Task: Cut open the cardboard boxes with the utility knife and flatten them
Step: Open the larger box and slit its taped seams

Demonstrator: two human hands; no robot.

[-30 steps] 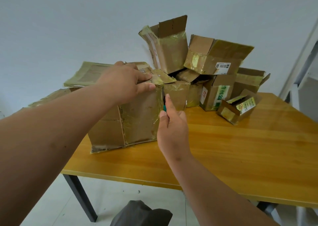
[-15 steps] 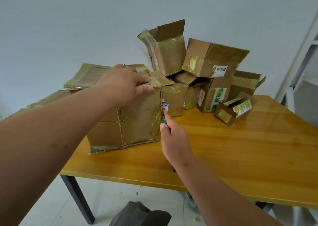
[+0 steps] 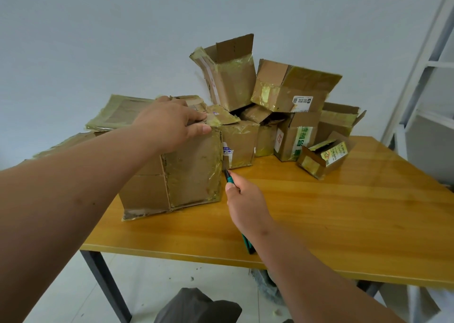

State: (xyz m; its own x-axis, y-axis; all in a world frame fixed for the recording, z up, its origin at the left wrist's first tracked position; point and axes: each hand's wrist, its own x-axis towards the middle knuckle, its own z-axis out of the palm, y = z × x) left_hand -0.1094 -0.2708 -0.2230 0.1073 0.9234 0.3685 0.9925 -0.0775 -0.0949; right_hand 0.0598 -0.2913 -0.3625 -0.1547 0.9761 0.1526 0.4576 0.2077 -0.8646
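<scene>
Left hand (image 3: pixel 172 121) clamps the box's (image 3: pixel 191 172) top to steady it; right-hand (image 3: pixel 245 204) fingers curl around the knife (image 3: pixel 229 175), its tip at the box's right edge, slitting tape.

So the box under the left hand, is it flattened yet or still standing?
Standing. The box keeps its upright taped front and side on the table; the left hand holds its top corner, and the utility knife is at its right edge.

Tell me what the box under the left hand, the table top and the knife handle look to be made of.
Box: brown corrugated cardboard, matte, wrapped in glossy yellowed tape that wrinkles and glints.
Table top: wood or wood-look laminate, glossy; grain lines and window reflections show.
Utility knife handle: probably plastic, smooth teal and black.
</scene>
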